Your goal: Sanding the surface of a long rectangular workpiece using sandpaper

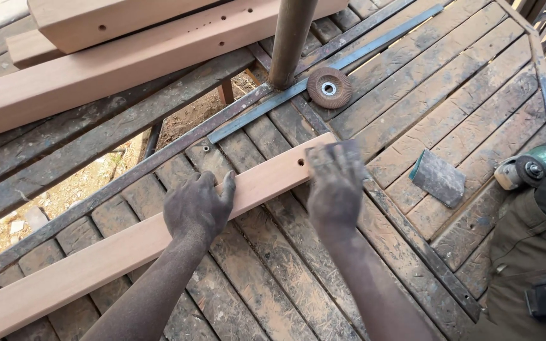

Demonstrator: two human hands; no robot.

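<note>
A long pale wooden board [115, 249] lies slantwise across a weathered slatted work table [450, 95], with a small drilled hole near its far end. My left hand [196, 205] rests on top of the board near its middle, fingers curled over the far edge. At the board's far end my right hand [335, 180] presses a dusty piece of sandpaper [331, 151] flat onto the wood. Both hands are coated in fine dust.
Thick wooden beams [115, 63] with drilled holes lie stacked at the top left. A metal pole [291, 38] rises from the table, with a round flap sanding disc [328, 87] beside it. A scraper [437, 178] lies to the right, and an angle grinder [532, 165] sits at the right edge.
</note>
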